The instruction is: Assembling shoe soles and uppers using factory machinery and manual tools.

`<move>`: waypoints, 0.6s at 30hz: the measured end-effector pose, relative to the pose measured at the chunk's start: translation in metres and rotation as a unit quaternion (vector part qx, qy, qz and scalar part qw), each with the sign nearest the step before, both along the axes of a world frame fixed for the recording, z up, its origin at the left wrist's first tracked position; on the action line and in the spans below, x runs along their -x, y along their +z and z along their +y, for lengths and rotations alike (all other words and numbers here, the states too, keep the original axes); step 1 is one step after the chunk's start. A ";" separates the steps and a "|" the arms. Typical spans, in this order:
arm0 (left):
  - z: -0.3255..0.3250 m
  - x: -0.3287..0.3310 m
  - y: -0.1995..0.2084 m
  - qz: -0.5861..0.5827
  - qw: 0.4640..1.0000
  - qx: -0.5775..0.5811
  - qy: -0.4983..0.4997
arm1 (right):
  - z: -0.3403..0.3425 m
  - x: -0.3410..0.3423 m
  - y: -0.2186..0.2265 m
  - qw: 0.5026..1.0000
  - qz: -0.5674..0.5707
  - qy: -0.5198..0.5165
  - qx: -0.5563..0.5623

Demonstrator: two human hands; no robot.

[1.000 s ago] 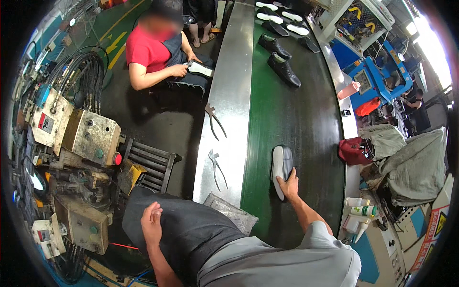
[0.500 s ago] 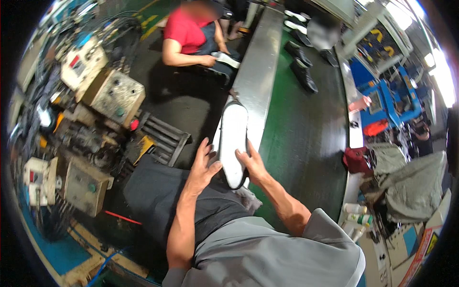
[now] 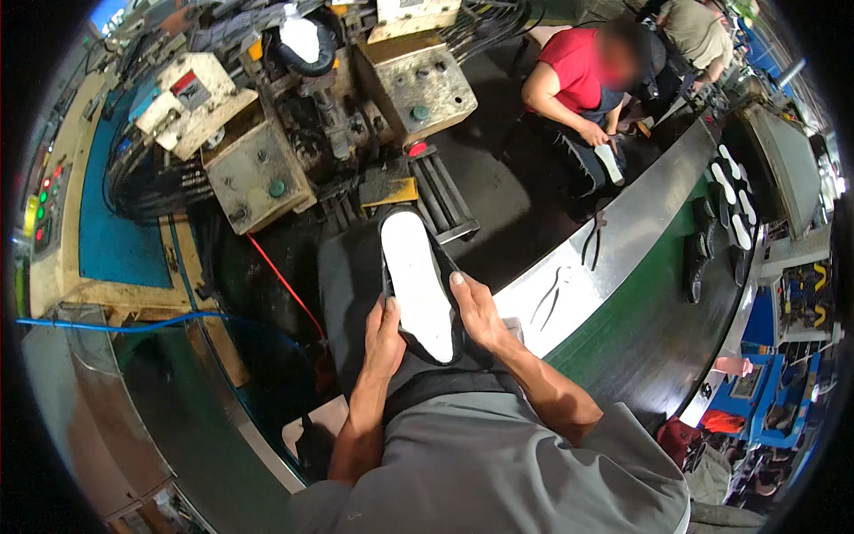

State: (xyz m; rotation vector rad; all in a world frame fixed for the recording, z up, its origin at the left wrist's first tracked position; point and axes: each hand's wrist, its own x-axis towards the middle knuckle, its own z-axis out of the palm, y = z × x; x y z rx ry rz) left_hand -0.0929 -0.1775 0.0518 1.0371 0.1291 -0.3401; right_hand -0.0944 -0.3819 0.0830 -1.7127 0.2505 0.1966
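Note:
Over my lap I hold a black shoe upper with a white sole-shaped bottom point(image 3: 414, 280) facing up, its narrower end toward me. My left hand point(image 3: 384, 343) grips its left side, thumb along the edge. On the opposite side my right hand point(image 3: 478, 311) closes round the black rim, thumb at the top edge. The fingers under the shoe are hidden. To the right of my right hand, light-coloured pliers point(image 3: 553, 294) lie on the metal ledge point(image 3: 614, 262). Dark-handled pliers point(image 3: 593, 238) rest a little farther along it.
Ahead stands a machine with control boxes point(image 3: 418, 93) and another shoe point(image 3: 307, 44) mounted on it. Right of the ledge, a green-black conveyor point(image 3: 614, 356) carries black shoes point(image 3: 700, 254) and white-bottomed ones. A co-worker in red point(image 3: 569, 76) sits beyond, holding a white-bottomed piece. A blue hose point(image 3: 133, 327) crosses at left.
My view has swung left toward the machine. Both hands have carried the shoe from beside the metal ledge to over my lap, and the pliers on the ledge now show.

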 end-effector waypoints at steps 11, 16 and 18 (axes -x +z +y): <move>0.035 -0.092 0.051 -0.100 0.980 -0.158 -0.062 | 0.007 0.009 0.031 0.979 -0.061 0.154 0.122; 0.021 -0.082 0.074 -0.131 0.971 -0.183 -0.079 | 0.021 -0.052 0.056 0.983 -0.087 0.159 0.015; 0.018 -0.080 0.080 -0.155 0.960 -0.221 -0.077 | 0.020 -0.054 0.059 0.983 -0.076 0.164 0.022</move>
